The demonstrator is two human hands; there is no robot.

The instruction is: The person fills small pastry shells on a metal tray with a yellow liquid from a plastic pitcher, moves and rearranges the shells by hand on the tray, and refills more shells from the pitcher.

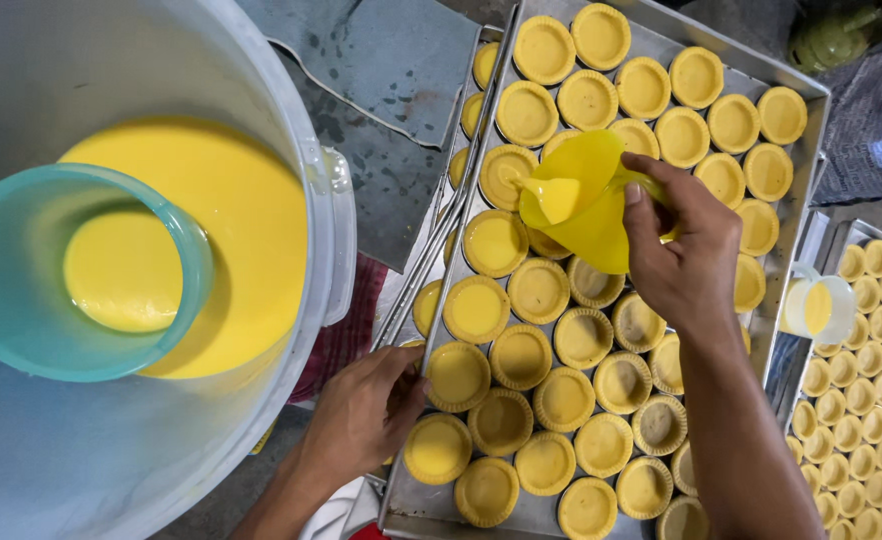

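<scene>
My right hand [683, 250] grips a yellow plastic pouring jug [579, 195], tilted with its spout over a tart shell near the upper left of a metal tray [799, 190]. Yellow custard sits in the jug. The tray holds several rows of small tart shells [521, 355]; many are filled with yellow custard, some near my right wrist look unfilled. My left hand [366, 412] rests on the tray's left edge, fingers curled against it beside a filled tart [458, 375].
A large white bucket [321, 200] of yellow custard stands at left, with a teal bowl [191, 260] floating in it. A second tray of smaller tarts [866, 400] lies at right, a small cup of custard [819, 308] beside it. Another tray edge shows under the main tray.
</scene>
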